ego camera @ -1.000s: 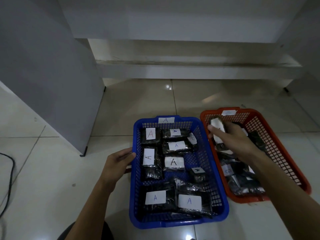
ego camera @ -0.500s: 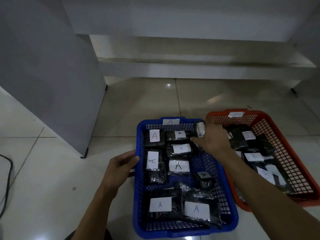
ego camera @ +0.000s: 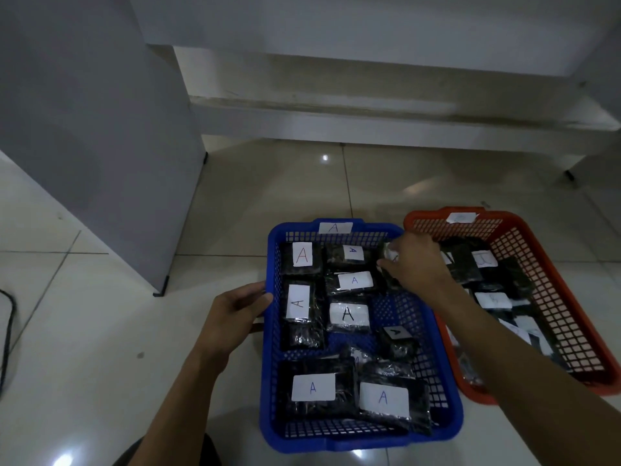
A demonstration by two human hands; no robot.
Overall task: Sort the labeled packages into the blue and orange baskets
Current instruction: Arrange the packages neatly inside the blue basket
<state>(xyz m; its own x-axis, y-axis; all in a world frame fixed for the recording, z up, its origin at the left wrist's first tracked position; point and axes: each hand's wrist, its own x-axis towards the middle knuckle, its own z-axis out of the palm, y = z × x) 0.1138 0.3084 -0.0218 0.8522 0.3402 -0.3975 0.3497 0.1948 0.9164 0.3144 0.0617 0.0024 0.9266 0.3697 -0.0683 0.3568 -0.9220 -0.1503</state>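
Note:
A blue basket (ego camera: 273,331) tagged "A" sits on the floor and holds several black packages with white "A" labels (ego camera: 347,313). To its right stands an orange basket (ego camera: 537,290) with several more labelled black packages (ego camera: 484,259). My left hand (ego camera: 232,314) grips the blue basket's left rim. My right hand (ego camera: 413,264) reaches into the blue basket's far right corner and pinches a black labelled package (ego camera: 388,255), which my fingers mostly hide.
A grey cabinet (ego camera: 100,146) stands at the left, its foot near the blue basket. A low white ledge (ego camera: 369,122) runs across the back. A black cable (ego camera: 8,331) lies at the far left on the tiled floor.
My right hand has carried a package from the orange basket leftward into the blue basket's far right corner. My left hand has stayed on the blue rim.

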